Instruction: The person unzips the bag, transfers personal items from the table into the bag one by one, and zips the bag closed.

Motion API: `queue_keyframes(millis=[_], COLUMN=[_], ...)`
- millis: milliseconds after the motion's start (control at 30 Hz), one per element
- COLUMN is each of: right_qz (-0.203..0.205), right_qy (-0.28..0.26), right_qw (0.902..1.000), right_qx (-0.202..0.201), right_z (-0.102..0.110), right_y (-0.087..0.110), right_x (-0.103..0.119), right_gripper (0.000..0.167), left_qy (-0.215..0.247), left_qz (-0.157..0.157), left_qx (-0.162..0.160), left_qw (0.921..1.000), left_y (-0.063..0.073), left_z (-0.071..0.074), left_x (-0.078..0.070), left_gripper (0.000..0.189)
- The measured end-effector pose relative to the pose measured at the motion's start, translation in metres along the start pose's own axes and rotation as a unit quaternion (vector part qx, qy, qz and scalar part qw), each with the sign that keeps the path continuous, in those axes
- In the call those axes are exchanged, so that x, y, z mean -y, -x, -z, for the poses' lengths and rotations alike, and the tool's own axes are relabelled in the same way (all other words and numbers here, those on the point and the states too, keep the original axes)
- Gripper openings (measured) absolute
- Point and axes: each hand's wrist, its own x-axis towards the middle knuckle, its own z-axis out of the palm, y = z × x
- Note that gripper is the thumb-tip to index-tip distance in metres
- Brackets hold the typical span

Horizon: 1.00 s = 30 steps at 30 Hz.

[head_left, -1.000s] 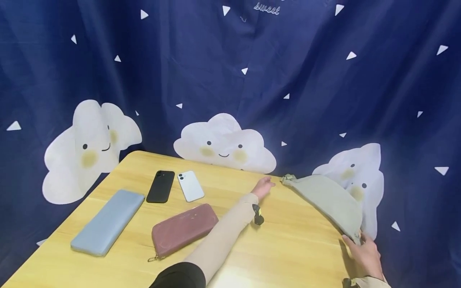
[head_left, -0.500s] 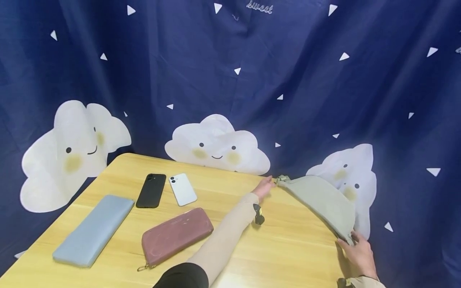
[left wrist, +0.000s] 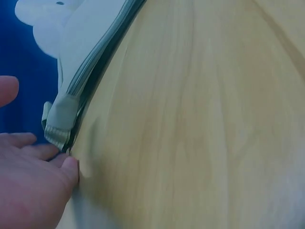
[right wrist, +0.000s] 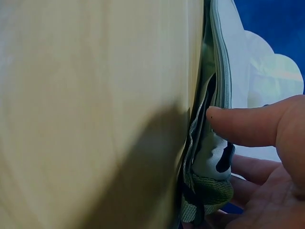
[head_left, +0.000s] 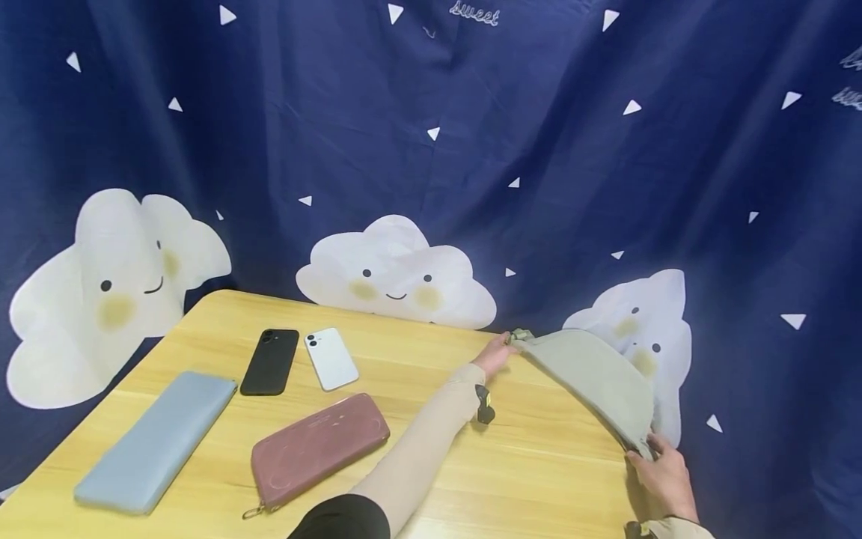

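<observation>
A pale green belt bag (head_left: 589,374) with a zip and a webbing strap lies along the table's far right edge, partly overhanging it. My left hand (head_left: 494,355) is at its far end. In the left wrist view the fingertips (left wrist: 69,164) are right under the strap end (left wrist: 59,133), and the thumb (left wrist: 7,90) stands apart from it. My right hand (head_left: 663,475) grips the near end. In the right wrist view the thumb (right wrist: 243,125) presses on the zip side beside a dark buckle (right wrist: 225,159), with the other fingers behind the strap, partly hidden.
On the wooden table (head_left: 539,479) lie a dusky red zip wallet (head_left: 319,449), a light blue flat case (head_left: 158,442), a black phone (head_left: 271,362) and a white phone (head_left: 333,359). A dark blue curtain (head_left: 377,150) with clouds hangs behind.
My left hand has reached the strap end, from which it was slightly apart before. The right hand keeps its grip on the bag. The head view has turned slightly right.
</observation>
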Motion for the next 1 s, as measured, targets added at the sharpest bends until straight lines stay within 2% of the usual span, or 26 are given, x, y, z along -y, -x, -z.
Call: queue_keyframes(millis=[100,233,500,667,733,833,1000], right_qz=[0.007,0.022,0.03,0.009,-0.007,-0.03,-0.065], right_qy=[0.0,-0.003,-0.024,-0.067,-0.089,-0.117,-0.169], right_qw=[1.0,0.9996,0.9982,0.9965,0.9951,0.9927,0.9809], right_qx=[-0.002,-0.019,-0.045,-0.049,-0.042,-0.006,0.07], right_z=[-0.001,-0.002,-0.003,-0.002,-0.001,0.004,0.012], right_y=[0.0,0.0,0.002,0.005,0.005,0.004,0.0], right_x=[0.0,-0.001,-0.001,0.001,0.0,-0.001,-0.005], right_gripper=[0.065,0.061,0.058,0.057,0.059,0.066,0.077], left_qy=[-0.015,-0.012,-0.004,-0.013,-0.025,-0.046,-0.019], left_qz=[-0.005,-0.012,0.004,0.012,0.02,0.02,-0.005], left_qx=[0.005,-0.004,0.002,0.007,0.003,-0.011,-0.018], left_qw=[0.9999,0.9999,1.0,0.9998,0.9995,0.9987,0.9996], left_y=[-0.001,0.001,0.002,-0.003,-0.004,-0.001,0.007], left_z=[0.0,0.001,0.003,0.007,0.007,0.005,0.001], left_x=[0.0,-0.003,-0.003,0.002,0.004,0.0,-0.007], left_gripper=[0.069,0.066,0.075,0.053,0.042,0.038,0.035])
